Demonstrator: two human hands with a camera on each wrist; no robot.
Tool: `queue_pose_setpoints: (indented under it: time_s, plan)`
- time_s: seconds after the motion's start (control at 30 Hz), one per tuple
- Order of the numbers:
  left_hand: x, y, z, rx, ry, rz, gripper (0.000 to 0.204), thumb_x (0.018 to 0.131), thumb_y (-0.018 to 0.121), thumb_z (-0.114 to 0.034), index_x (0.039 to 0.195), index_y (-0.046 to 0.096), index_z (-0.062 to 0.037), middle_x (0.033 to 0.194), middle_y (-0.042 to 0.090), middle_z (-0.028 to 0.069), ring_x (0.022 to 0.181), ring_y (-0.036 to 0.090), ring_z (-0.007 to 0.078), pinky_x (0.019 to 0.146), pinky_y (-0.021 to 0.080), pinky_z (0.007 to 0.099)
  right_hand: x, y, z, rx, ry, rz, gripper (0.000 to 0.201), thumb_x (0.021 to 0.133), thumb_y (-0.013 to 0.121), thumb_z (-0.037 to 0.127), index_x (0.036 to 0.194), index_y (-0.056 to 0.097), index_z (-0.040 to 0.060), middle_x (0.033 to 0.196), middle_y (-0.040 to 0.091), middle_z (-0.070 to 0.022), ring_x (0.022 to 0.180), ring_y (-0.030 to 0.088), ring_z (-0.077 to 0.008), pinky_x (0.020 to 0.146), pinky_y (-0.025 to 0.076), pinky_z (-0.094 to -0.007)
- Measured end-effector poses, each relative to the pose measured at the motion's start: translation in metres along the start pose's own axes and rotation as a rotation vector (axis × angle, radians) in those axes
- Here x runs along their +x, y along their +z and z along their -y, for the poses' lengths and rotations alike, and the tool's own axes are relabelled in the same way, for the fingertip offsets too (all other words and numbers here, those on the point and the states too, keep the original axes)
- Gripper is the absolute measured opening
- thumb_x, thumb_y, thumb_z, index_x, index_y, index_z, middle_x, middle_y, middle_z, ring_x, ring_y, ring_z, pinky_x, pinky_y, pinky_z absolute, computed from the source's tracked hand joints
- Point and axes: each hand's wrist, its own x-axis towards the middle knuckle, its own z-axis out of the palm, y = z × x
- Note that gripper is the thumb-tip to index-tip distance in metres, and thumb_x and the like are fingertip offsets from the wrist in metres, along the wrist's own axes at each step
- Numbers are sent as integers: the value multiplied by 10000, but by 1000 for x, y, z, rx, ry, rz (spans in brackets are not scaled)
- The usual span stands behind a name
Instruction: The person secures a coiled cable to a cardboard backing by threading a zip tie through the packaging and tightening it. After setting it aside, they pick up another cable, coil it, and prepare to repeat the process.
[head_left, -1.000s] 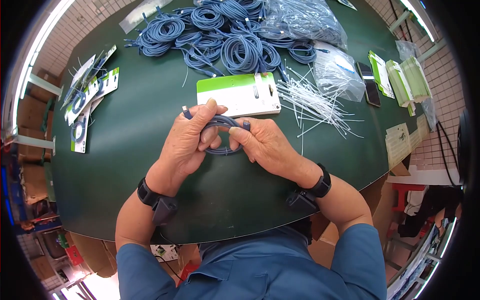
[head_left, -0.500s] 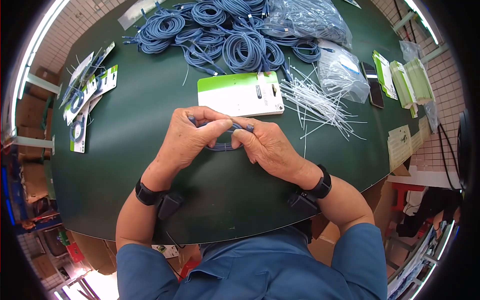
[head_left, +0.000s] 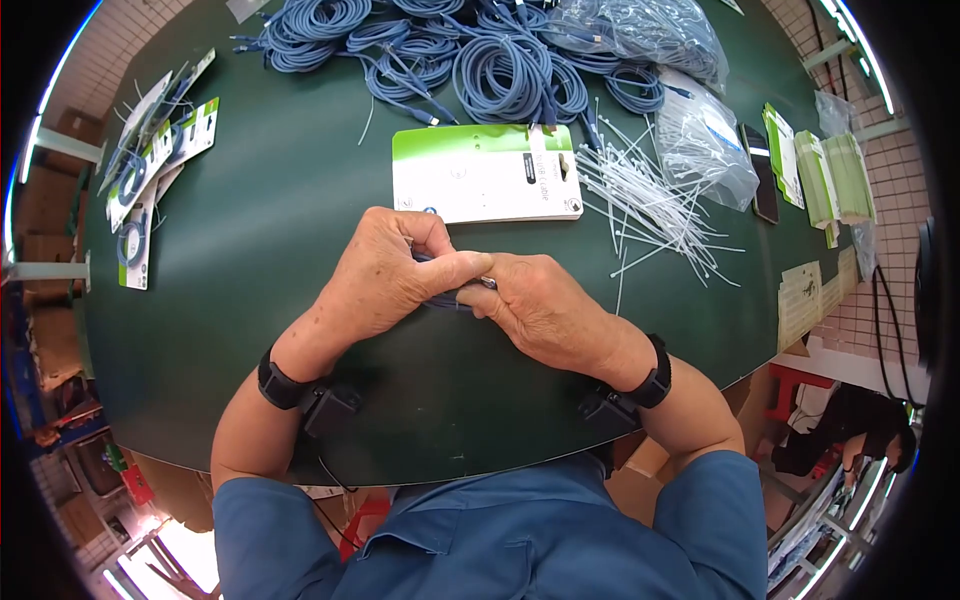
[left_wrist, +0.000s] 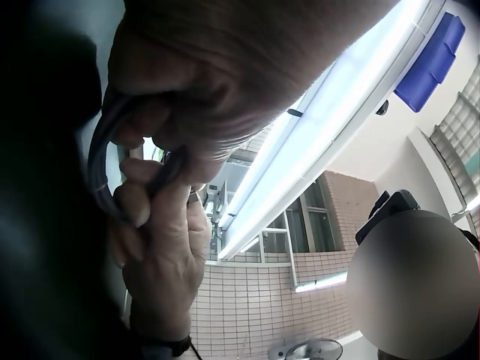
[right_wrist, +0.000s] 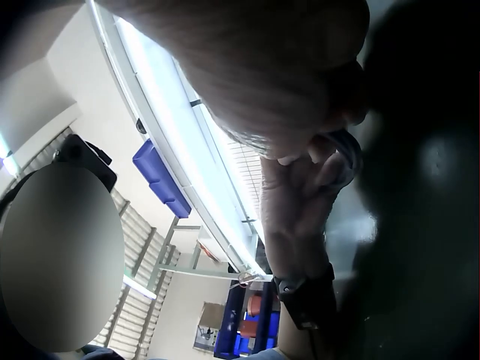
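Note:
A coiled blue cable is held between both hands in the head view, mostly covered by the fingers. The left hand grips its left side, thumb reaching across to the right hand. At the coil's right side the right hand pinches it near a metal plug end. The left wrist view shows the cable loop bending out from under the left hand, with the right hand below. In the right wrist view the loop shows beside the fingers. Just beyond the hands lies a white and green card.
Many coiled blue cables lie at the back, beside a clear plastic bag. White cable ties are spread to the right, near a phone and stacked cards. Carded cables lie at the left on the green table.
The left thumb has moved right to meet the right hand, and the fingers now cover more of the coil. The card and other table items appear shifted as the head view moved.

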Motion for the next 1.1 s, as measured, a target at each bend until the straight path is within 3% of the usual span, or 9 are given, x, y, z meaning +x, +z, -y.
queue_pose_setpoints:
  time_s: [0.07,0.17,0.23,0.37,0.5,0.63,0.93,1.03,1.1]
  plan:
    - [4,0,6,37,9,-4,206,883,830,-134,768,731,6,688,655,-9,600,546,43,543,424,223,3,-5,7,-24,-7,8,229,1073,559,168,1210,669,21,831,694,-86,606,643,-167,581,514,-315]
    - [7,-1,8,-33,17,-11,177,893,818,-129,828,735,13,708,658,-11,608,551,49,547,432,227,8,-17,23,169,288,114,233,1103,543,211,1142,667,17,818,684,-56,603,633,-138,564,507,-291]
    - [5,3,8,-234,-24,-1,157,912,799,-125,925,747,22,748,669,-9,624,559,57,559,441,229,9,-25,20,228,318,91,249,1113,529,229,1107,662,19,823,685,-46,597,622,-120,553,498,-274]
    - [0,4,3,-374,38,-9,261,963,759,-169,1158,759,5,821,690,-5,657,563,53,620,476,225,7,-32,12,406,419,57,328,1139,489,286,1013,648,28,836,684,-19,581,588,-68,520,469,-225]
    - [2,11,12,-402,95,-17,311,1004,711,-153,1282,730,-12,855,702,7,655,576,59,616,486,222,7,-38,12,463,445,61,395,1150,465,337,960,642,40,838,675,-2,561,554,-32,493,436,-191]
    - [-2,17,16,-173,153,-62,309,1032,683,-151,1313,726,-28,844,699,7,673,592,56,616,489,214,7,-35,9,493,459,55,414,1149,470,351,941,646,39,811,654,8,538,528,-23,470,407,-189]
    - [-1,16,16,-92,136,-19,348,1047,661,-119,1382,691,-28,836,663,-8,699,585,56,649,496,208,9,-31,2,474,434,20,402,1141,494,360,970,665,39,768,584,41,508,448,-9,438,335,-197]
    - [0,32,14,-138,372,-221,354,1016,709,-108,1367,708,-66,826,665,-11,708,577,56,668,504,210,11,-32,7,535,486,-17,393,1134,511,367,986,666,37,769,569,49,501,420,-7,435,313,-198]
    - [0,33,20,-103,345,-217,361,1010,712,-97,1369,705,-64,858,689,3,723,579,55,684,512,216,12,-32,11,700,592,-87,383,1126,527,369,1009,669,34,767,554,55,497,394,-6,434,293,-199]
